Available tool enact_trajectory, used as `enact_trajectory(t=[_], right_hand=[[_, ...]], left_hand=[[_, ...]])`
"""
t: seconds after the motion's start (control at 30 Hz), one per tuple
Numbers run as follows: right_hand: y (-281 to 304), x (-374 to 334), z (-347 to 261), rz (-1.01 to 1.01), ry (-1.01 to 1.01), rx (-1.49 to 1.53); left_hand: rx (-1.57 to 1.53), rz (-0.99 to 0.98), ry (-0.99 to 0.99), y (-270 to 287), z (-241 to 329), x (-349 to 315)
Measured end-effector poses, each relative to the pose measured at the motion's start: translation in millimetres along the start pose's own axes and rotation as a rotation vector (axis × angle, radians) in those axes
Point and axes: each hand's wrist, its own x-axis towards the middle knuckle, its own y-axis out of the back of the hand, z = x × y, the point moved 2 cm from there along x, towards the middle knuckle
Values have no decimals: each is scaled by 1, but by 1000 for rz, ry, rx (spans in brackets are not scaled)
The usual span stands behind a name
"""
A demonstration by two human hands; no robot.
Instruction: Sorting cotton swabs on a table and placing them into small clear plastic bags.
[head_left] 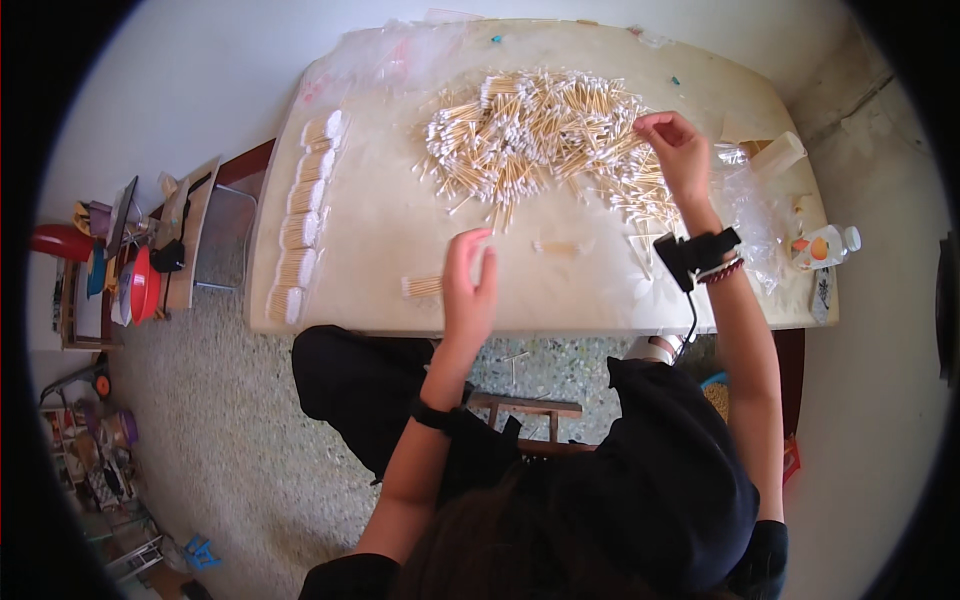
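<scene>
A big loose heap of wooden cotton swabs [535, 135] covers the far middle of a pale table [370, 225]. My right hand [675, 150] reaches into the heap's right side, fingers pinched at a few swabs. My left hand [470, 280] hovers above the table's near middle, fingers apart and holding nothing. A small bunch of swabs [424, 287] lies just left of it. Another small bunch [560, 246] lies between my hands. A black device is strapped to my right wrist [700, 255].
A row of bagged swab bundles [305, 215] lines the table's left edge. Clear plastic bags [750, 205] and a small bottle [825, 245] lie at the right end. A wooden stool [530, 410] stands under me. Shelves with red bowls [140, 285] stand at left.
</scene>
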Motion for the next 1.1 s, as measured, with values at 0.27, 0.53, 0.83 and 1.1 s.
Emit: enact_trajectory(t=[0.27,0.53,0.83,1.1], right_hand=[[-54,-88,-18,-108,-166,325],[-73,-135,-20,-150,-192,367],[-60,-155,9,-255,-385,260],[-61,-172,2,-415,-485,177]], left_hand=[[-958,96,647,-71,25,5],[-756,172,597,-86,7,-14],[-419,77,447,-84,-15,-22],[-151,185,267,-71,-25,-12]])
